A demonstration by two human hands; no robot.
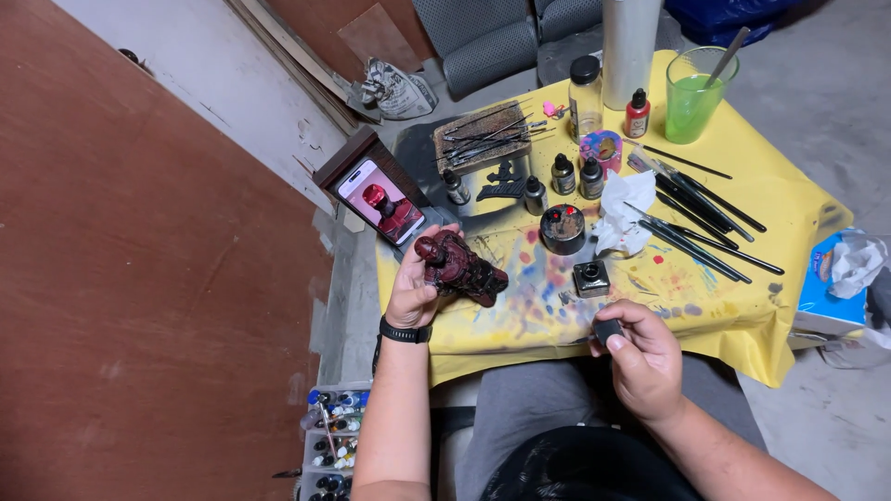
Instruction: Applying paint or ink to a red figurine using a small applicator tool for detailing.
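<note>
Here I see the left hand point(415, 289) clasped around a dark red figure point(459, 266), painted nearly all over, while my right hand point(640, 357) pinches a small black cap point(608, 329), its open ink pot point(590, 276) just above that grip, so little painting seems left.

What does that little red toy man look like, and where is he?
Find the paint-splattered yellow tablecloth, then go to its left edge, just below the propped-up phone. There the left hand holds a small dark red figurine, tilted, above the cloth. Unlike the small black bottles and long thin brushes farther back, it is body-shaped and glossy crimson.
</note>
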